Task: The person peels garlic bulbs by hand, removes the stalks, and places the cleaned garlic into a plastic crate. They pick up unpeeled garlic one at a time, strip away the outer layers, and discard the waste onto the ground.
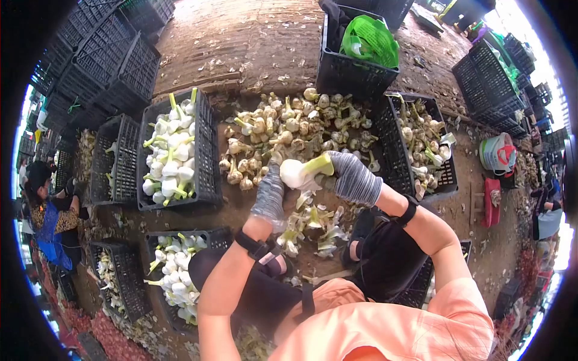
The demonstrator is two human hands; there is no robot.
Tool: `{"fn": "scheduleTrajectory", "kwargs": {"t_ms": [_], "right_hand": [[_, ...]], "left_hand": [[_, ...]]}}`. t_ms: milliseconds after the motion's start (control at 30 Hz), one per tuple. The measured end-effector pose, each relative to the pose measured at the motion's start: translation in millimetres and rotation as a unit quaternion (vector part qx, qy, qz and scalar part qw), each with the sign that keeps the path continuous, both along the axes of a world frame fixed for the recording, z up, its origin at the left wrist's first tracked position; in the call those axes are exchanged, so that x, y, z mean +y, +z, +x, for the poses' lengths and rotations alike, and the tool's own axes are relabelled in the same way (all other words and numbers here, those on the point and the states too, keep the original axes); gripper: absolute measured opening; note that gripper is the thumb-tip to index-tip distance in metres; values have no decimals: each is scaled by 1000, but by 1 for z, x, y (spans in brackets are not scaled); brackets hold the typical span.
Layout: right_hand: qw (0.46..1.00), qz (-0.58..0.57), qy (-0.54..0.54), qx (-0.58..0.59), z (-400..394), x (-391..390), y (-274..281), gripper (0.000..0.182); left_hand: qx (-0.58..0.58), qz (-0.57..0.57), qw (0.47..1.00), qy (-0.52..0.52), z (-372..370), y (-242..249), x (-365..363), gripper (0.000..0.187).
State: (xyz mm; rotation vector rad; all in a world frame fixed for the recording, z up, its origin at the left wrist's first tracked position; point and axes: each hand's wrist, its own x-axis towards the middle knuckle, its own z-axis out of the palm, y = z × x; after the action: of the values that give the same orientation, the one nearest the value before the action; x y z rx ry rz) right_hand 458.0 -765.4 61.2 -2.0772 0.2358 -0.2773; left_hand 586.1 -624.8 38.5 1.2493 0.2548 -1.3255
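A white garlic bulb (pixel 294 173) with a thick pale green stem is held up in front of me, its stem pointing right. My left hand (pixel 269 195), in a grey knit glove, closes on the bulb end from the left; some of its fingers are hidden. My right hand (pixel 356 178), gloved the same way, is closed at the stem end. Just beyond lies a heap of unpeeled garlic (pixel 289 123) with brownish skins. Below the hands, peeled-off leaves and skins (pixel 316 225) lie between my feet.
Black crates of cleaned white garlic stand left, one upper (pixel 211 144) and one lower (pixel 221 239). A black crate (pixel 391 141) on the right holds rougher bulbs and scraps. Ahead, another crate (pixel 355 77) carries a green basket (pixel 368 43). A person (pixel 51 222) sits far left.
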Motion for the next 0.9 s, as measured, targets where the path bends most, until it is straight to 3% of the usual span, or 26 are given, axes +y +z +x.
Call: {"fn": "scheduleTrajectory", "kwargs": {"t_ms": [67, 100, 133, 200, 233, 267, 300, 333, 367, 400, 467, 500, 600, 633, 667, 733, 800, 833, 900], "right_hand": [[998, -56, 14, -25, -3, 4, 2, 22], [998, -35, 45, -25, -4, 1, -3, 24], [998, -33, 45, -24, -6, 3, -3, 24], [977, 198, -16, 81, -9, 8, -1, 26], [973, 215, -32, 72, -7, 5, -14, 28], [973, 215, -33, 72, -7, 3, -21, 28], [978, 192, -53, 63, -6, 1, -25, 28], [982, 168, -72, 54, -6, 0, -27, 27], [980, 159, -89, 75, -4, 3, -20, 27], [980, 159, -89, 75, -3, 5, -14, 27], [988, 110, -105, 34, -4, 8, -6, 25], [988, 111, -105, 35, -5, 8, -8, 25], [991, 109, -78, -12, -8, 3, -12, 24], [954, 281, -98, 20, -10, -1, -8, 23], [887, 444, -114, 52, -13, -6, -6, 22], [884, 453, -94, 65, -15, -14, -14, 21], [973, 215, -2, -88, -13, -14, -28, 21], [792, 608, -12, -51, -17, -17, -29, 21], [779, 625, -46, -22, -18, -16, -15, 21]], "left_hand": [[157, -114, 976, -99, 11, -23, 9, 45], [71, -53, 990, -110, 7, 3, 8, 42], [72, -51, 990, -109, 4, 8, 3, 42], [7, 62, 997, -43, 0, 13, -7, 37], [-53, -20, 997, -61, 9, -14, 0, 36], [-53, -20, 996, -62, 7, -18, -2, 36], [-274, -58, 960, -18, 4, -21, -4, 37], [-480, -93, 872, 27, 2, -23, -6, 39], [-445, -162, 881, -2, -1, -10, -5, 42], [-446, -163, 880, -2, -5, -6, -6, 42], [-585, -143, 791, -111, -14, -3, -9, 45], [-515, -135, 832, -155, -14, -6, -8, 44], [-497, -200, 833, -139, -10, 6, -11, 44], [-329, -156, 909, -204, -4, 20, -3, 53], [-329, -157, 909, -204, -3, 18, -1, 53], [-206, -235, 938, -152, -2, 11, 2, 56], [-238, -272, 919, -159, 1, 15, 1, 47], [-223, -268, 926, -147, 0, 18, 1, 47], [-207, -264, 932, -137, 1, 17, -1, 49]]}}
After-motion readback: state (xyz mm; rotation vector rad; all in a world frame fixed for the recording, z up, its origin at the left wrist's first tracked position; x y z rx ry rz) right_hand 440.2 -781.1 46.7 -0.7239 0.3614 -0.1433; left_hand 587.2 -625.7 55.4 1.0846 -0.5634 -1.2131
